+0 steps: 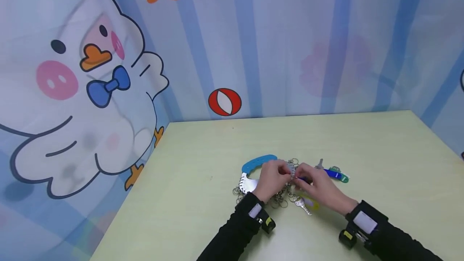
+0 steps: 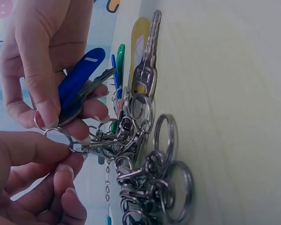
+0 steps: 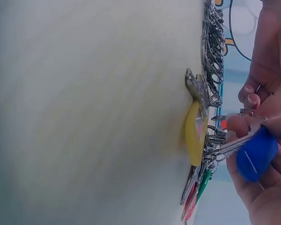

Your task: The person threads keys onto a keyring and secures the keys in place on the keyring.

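A large metal key ring holder with a blue grip (image 1: 258, 163) and notched silver plate (image 1: 248, 183) lies on the table, many small rings and clasps around its edge. At the middle of the work my left hand (image 1: 271, 181) pinches a split ring (image 2: 61, 133) that joins a small clasp (image 2: 79, 148). My right hand (image 1: 323, 187) holds a blue key tag (image 2: 83, 77) together with a silver key (image 2: 94, 88), its fingers close by the same ring. Just below lie a yellow tag (image 3: 195, 133) and another key (image 2: 146, 70).
A green tag (image 1: 343, 178) and a key (image 1: 320, 164) lie right of the holder. Several loose-hanging rings (image 2: 178, 192) rest on the pale table (image 1: 203, 212). A duck-print curtain (image 1: 282, 43) stands behind the table's back edge.
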The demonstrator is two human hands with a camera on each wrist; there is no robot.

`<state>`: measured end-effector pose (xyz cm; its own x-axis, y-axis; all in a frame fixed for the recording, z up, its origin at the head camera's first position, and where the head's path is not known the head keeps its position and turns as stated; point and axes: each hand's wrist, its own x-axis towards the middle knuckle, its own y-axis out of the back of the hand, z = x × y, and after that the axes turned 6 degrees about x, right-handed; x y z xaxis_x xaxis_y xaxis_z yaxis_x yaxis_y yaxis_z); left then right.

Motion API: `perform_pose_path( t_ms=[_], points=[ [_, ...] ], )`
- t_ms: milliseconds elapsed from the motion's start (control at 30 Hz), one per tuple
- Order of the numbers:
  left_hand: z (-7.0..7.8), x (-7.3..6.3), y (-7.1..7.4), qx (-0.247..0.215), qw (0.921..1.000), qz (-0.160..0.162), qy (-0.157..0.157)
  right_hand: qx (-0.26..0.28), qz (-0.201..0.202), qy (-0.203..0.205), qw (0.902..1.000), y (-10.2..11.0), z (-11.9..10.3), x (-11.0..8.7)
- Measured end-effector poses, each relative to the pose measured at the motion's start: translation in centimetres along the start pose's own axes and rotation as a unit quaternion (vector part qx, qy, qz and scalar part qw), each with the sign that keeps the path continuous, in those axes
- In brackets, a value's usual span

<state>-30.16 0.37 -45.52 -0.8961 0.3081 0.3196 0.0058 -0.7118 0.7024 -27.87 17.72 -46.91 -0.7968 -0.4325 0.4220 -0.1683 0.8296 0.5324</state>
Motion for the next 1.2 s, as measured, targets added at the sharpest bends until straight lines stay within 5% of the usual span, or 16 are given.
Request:
perform_pose_path(
  t_ms=[233, 567, 767, 1000, 1200],
  points=[
    [-0.21, -0.55, -0.26, 0.000, 0.9999, -0.006, -0.013, 0.002, 0.044, -0.046, 0.9979, -0.05, -0.13, 0.05],
    [-0.15, -0.74, -0.28, 0.077, 0.9910, 0.018, -0.108, 0.108, 0.006, -0.134, 0.9850, 0.80, -0.42, 0.34],
    [-0.26, -0.43, -0.11, 0.075, 0.9910, 0.005, -0.111, 0.122, -0.001, -0.123, 0.9849, 0.77, -0.42, 0.37],
    [-0.76, -0.54, -0.19, 0.020, 0.9978, -0.021, -0.060, 0.126, -0.010, -0.101, 0.9868, 0.29, -0.42, 0.23],
    [-0.36, -0.32, -0.08, 0.065, 0.9935, -0.009, -0.093, 0.118, -0.002, -0.116, 0.9862, 0.65, -0.42, 0.39]
  ],
)
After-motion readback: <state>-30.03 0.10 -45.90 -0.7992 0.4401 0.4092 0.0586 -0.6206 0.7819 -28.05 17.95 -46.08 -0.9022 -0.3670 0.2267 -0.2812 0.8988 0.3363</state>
